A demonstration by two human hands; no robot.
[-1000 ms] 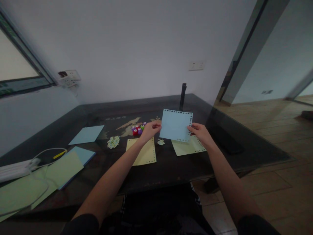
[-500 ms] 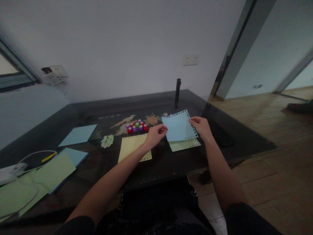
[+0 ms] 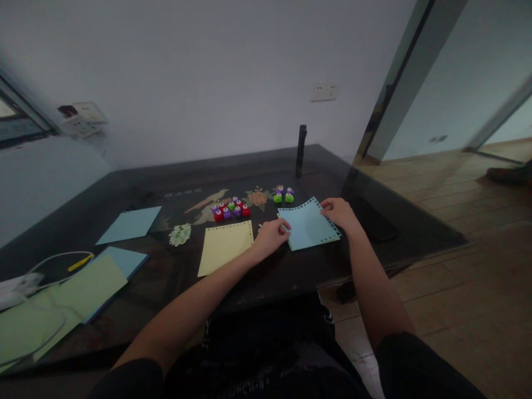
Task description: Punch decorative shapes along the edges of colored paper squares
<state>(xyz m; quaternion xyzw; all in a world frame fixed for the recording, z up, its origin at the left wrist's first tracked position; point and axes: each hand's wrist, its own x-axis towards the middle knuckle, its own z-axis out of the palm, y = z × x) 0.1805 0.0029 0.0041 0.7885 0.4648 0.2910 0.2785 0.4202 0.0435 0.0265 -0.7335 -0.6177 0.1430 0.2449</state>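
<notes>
Presently: one blue sheet point(image 3: 310, 226), thin, roughly square, edges slightly bowed, lying on the worktop point(image 3: 307, 271) over a pale green sheet point(image 3: 338, 238), of which only slivers show. Done, so far as can be judged: dark cut-outs along its far and right edges, fainter ones at the near right corner; the stacking appears nearly finished. Left: the near edge's remainder looks plain; the left edge is partly hidden. Right hand point(image 3: 339, 215): fingers apparently pinching the right edge towards the far corner. Left hand point(image 3: 270, 239): fingers curled at the left edge, grip impossible to tell. Beside it: one cream sheet point(image 3: 224, 249), cut-outs along the far edge.
</notes>
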